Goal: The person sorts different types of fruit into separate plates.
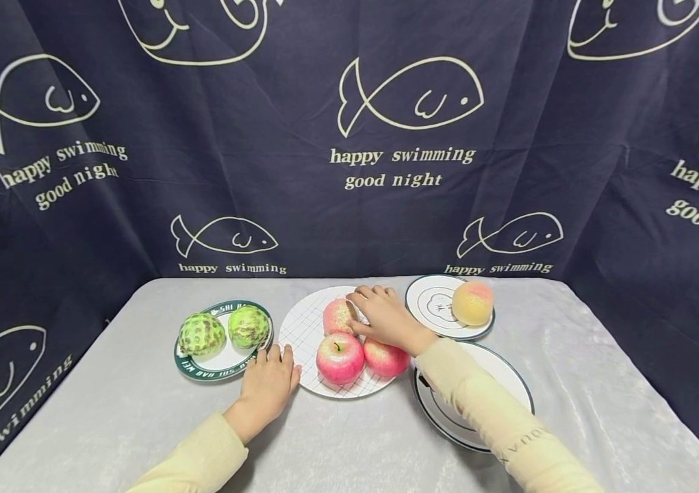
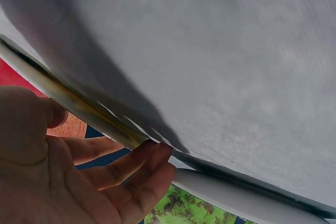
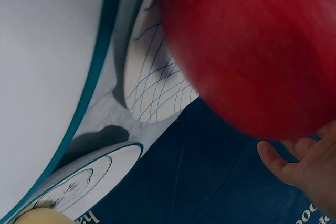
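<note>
In the head view my right hand (image 1: pixel 386 318) reaches over the apples and grips a pink-yellow peach (image 1: pixel 338 317) on a round white checked plate (image 1: pixel 300 329). Two red apples, one in front (image 1: pixel 339 359) and one under my right wrist (image 1: pixel 386 358), share that plate. A big red apple (image 3: pixel 252 51) hides much of the right hand (image 3: pixel 315 166) in the right wrist view. My left hand (image 1: pixel 268 383) rests at the checked plate's left edge, fingers loosely bent, their tips touching the rim (image 2: pixel 100 116) in the left wrist view.
Two green sugar apples, left (image 1: pixel 201 334) and right (image 1: pixel 248 326), sit on a green-rimmed oval plate (image 1: pixel 220 375). At the back right, another plate (image 1: pixel 429 301) bears a yellow-pink peach (image 1: pixel 472 303). A larger dark-rimmed plate (image 1: pixel 509 383) lies partly under my right sleeve.
</note>
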### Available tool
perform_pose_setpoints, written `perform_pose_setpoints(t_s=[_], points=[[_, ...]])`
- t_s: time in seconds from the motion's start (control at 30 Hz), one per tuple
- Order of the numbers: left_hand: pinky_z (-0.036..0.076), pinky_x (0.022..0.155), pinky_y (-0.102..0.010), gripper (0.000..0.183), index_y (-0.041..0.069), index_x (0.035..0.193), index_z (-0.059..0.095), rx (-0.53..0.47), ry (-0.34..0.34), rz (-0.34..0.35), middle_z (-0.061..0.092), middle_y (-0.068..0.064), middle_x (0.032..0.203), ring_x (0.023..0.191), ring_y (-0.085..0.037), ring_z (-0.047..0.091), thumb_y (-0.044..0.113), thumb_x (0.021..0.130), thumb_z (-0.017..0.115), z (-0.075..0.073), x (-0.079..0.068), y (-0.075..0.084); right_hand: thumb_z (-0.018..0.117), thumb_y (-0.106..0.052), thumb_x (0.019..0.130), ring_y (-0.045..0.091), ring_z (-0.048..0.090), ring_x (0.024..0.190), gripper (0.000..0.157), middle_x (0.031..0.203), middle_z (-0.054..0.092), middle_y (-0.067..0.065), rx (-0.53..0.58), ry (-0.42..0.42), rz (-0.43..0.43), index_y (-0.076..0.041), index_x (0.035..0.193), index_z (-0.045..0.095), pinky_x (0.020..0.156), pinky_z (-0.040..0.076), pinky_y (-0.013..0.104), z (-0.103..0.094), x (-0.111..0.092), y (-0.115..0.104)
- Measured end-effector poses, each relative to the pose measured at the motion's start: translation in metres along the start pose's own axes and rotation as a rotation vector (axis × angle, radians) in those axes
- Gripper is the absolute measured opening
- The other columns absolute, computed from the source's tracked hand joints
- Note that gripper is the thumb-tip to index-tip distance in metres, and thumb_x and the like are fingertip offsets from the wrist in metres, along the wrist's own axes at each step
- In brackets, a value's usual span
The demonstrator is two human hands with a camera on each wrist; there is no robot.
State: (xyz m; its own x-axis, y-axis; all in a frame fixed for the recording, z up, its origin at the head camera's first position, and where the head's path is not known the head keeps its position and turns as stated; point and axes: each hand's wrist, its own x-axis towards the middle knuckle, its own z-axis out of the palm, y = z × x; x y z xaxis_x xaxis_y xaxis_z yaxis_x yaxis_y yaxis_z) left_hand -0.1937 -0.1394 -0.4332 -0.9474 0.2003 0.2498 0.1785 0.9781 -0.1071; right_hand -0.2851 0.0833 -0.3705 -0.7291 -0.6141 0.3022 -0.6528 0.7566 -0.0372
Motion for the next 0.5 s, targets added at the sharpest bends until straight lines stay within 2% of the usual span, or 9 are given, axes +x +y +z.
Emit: perform_pose_setpoints(t_s=[0.33,0.5], points=[[0.046,0.08,-0.047,0.046,-0.001,0.12,0.055,-0.012,-0.017,-0.005,0.056,-0.018,0.105,0.096,-0.035,0.053,0.035,0.092,0.047,0.0,0.0,0.0,0.063,-0.038,0.082,0.028,0.052,0.106,0.048,0.12,0.054,0.007,0.026,-0.068,0.014,-0.012,0.121,0.054,0.088,0.038,0.045,0.005,0.01,-0.008],[0.046,0.079,-0.046,0.045,0.0,0.12,0.055,-0.014,-0.024,-0.009,0.056,-0.018,0.104,0.094,-0.034,0.054,0.035,0.092,0.047,-0.001,0.0,0.0,0.063,-0.037,0.082,0.028,0.052,0.104,0.047,0.12,0.054,0.007,0.032,-0.066,0.01,-0.013,0.12,0.054,0.085,0.039,0.044,0.009,0.014,-0.01]])
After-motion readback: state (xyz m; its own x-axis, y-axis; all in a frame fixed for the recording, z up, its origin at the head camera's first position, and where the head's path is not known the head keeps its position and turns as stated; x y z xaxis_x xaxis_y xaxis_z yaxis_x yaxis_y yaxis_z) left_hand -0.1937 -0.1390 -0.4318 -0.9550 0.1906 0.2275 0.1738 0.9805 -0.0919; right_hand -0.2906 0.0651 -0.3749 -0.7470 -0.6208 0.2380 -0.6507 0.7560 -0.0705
